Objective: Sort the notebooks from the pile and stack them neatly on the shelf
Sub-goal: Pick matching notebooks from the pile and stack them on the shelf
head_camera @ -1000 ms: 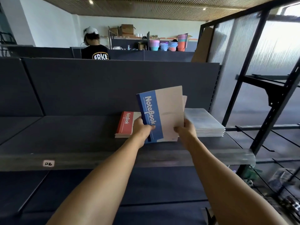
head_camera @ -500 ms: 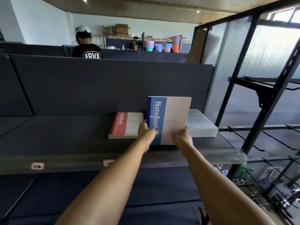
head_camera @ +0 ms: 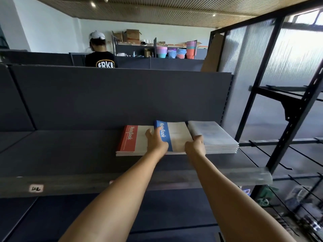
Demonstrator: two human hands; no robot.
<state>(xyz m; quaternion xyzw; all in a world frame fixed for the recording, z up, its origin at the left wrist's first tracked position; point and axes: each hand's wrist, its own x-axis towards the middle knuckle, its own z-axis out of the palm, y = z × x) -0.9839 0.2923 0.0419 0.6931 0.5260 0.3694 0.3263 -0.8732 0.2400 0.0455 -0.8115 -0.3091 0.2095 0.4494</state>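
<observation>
A blue-spined notebook stack (head_camera: 176,135) lies flat on the dark shelf (head_camera: 70,154), between a red-spined notebook stack (head_camera: 132,138) on its left and a grey-covered stack (head_camera: 211,137) on its right. My left hand (head_camera: 156,142) grips the blue stack's near left edge, fingers over the blue spine. At the stack's near right corner my right hand (head_camera: 195,144) holds it, next to the grey stack. Both forearms reach in from below.
The shelf's back panel (head_camera: 122,96) rises behind the stacks. A black metal rack (head_camera: 279,133) with wire hooks stands to the right. Beyond the panel, a person in a black shirt (head_camera: 100,58) stands with their back turned. A lower shelf (head_camera: 52,215) runs beneath my arms.
The blue notebooks went from held upright in both hands to lying flat on the shelf between the red and grey stacks. Both hands lowered with them.
</observation>
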